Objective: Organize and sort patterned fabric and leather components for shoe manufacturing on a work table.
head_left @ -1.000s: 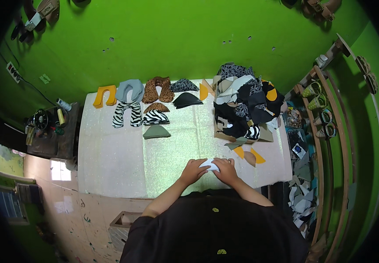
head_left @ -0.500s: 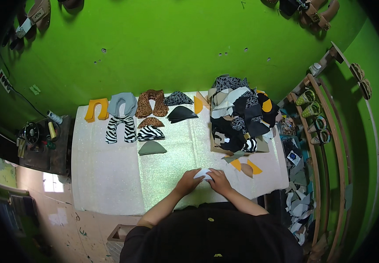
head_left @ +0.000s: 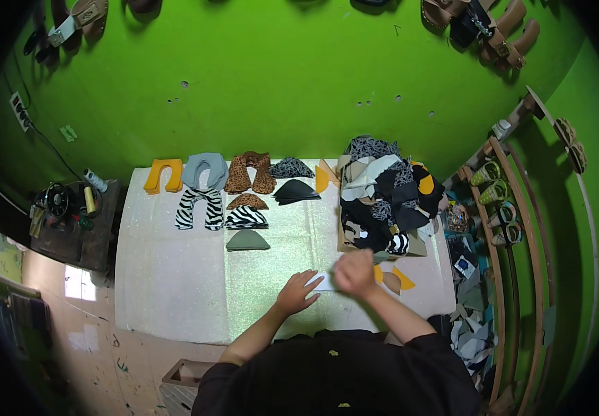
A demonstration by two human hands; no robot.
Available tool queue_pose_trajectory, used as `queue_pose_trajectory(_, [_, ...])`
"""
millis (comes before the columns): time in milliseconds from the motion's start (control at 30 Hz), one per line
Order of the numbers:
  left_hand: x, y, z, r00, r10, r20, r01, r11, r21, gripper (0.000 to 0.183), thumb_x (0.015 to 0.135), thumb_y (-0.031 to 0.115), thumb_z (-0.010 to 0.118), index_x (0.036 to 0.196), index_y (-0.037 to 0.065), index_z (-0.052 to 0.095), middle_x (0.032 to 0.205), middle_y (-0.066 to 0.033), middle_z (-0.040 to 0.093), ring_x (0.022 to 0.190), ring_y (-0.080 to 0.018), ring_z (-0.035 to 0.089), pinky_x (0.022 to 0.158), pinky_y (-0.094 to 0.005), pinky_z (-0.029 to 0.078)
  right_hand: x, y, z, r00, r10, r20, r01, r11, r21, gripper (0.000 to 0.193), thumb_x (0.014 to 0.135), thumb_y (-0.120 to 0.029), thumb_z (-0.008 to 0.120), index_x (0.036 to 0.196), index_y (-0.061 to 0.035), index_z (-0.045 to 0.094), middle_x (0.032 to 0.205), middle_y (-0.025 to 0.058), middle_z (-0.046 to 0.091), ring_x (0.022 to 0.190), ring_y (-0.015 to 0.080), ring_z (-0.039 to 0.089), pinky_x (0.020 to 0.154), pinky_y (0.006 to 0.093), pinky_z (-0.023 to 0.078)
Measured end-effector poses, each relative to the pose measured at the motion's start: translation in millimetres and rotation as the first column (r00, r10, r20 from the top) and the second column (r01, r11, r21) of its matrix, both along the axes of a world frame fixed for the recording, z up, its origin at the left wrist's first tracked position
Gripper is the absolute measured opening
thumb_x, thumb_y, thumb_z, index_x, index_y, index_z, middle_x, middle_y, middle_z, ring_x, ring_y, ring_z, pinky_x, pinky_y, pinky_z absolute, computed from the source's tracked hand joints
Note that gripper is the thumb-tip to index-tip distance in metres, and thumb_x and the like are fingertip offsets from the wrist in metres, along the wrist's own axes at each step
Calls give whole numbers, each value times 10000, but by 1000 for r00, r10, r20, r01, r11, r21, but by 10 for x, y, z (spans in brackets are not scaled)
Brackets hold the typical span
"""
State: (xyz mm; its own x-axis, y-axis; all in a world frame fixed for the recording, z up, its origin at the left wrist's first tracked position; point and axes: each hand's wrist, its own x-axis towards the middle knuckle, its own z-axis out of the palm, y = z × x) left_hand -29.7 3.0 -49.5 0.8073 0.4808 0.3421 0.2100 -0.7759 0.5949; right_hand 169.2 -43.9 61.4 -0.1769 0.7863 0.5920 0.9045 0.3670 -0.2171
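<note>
My left hand (head_left: 297, 292) lies on the table with its fingers spread, the tips at the edge of a small white piece (head_left: 324, 283) of sheet material. To its right, my right hand (head_left: 355, 272) is closed like a fist above the piece's right side. It is a little blurred, and whatever it may hold is hidden. Near that hand lie yellow cut pieces (head_left: 403, 278) and a brown one (head_left: 391, 282). Farther off to the left, a stack of olive-green half-round pieces (head_left: 249, 240) sits below zebra-striped half-round pieces (head_left: 247, 218).
A cardboard box (head_left: 416, 245) heaped with scraps (head_left: 382, 187) stands at the back right. Yellow (head_left: 163, 177), grey (head_left: 205, 168), leopard-print (head_left: 249, 172) and zebra-striped (head_left: 199, 209) arch-shaped stacks line the back left. A sewing machine (head_left: 55, 200) is left; a wooden rack (head_left: 514, 229) with sandals is right.
My right hand has left the white piece, moving up and right and closing. My left hand has stayed by the piece, its fingers now spread flatter. The whole view has shifted slightly.
</note>
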Motion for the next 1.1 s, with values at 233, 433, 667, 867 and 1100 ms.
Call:
queue_pose_trajectory(233, [-24, -51, 43, 991, 107, -86, -111, 993, -38, 566, 827, 337, 582, 1318, 92, 441, 1321, -170, 447, 1241, -342, 410, 1033, -513, 297, 1082, 1311, 395, 810, -529, 253, 561, 824, -72, 151, 759, -144, 599, 876, -111, 688, 903, 32, 640, 960, 236, 535, 876, 467, 317])
queue_pose_trajectory(433, [-13, -52, -26, 989, 145, -23, -145, 989, -14, 524, 824, 314, 585, 1260, 41, 480, 1276, -191, 479, 1209, -360, 435, 1014, -477, 325, 1415, 1594, 10, 727, -535, 430, 648, 742, -173, 169, 752, -119, 575, 859, -101, 704, 956, 38, 653, 1031, 252, 532, 978, 580, 252])
queue_pose_trajectory(667, [-16, -23, -25, 974, 218, 67, -213, 975, -68, 459, 815, 260, 601, 1191, 10, 518, 1217, -202, 521, 1184, -366, 462, 1007, -437, 349, 1452, 1750, -89, 657, -467, 592, 696, 677, -239, 171, 810, -124, 520, 819, -116, 691, 901, 56, 663, 957, 238, 576, 922, 554, 287])
queue_pose_trajectory(867, [-73, -44, -179, 847, 486, 216, -423, 862, -278, 309, 812, 130, 604, 1100, 24, 572, 1150, -169, 568, 1166, -353, 482, 993, -418, 373, 1604, 1798, -144, 715, -514, 474, 669, 701, -248, 162, 784, -86, 538, 925, -103, 614, 838, 76, 673, 863, 255, 638, 897, 532, 302])
queue_pose_trajectory(1100, [-184, 77, 36, 566, 780, 268, -576, 606, -548, 216, 833, 77, 573, 1038, 10, 581, 1005, -139, 593, 982, -262, 561, 894, -358, 423, 1580, 1526, 163, 590, -414, -693, 171, 903, -394, 228, 777, -65, 578, 977, -30, 682, 814, 75, 666, 748, 163, 608, 743, 320, 429])
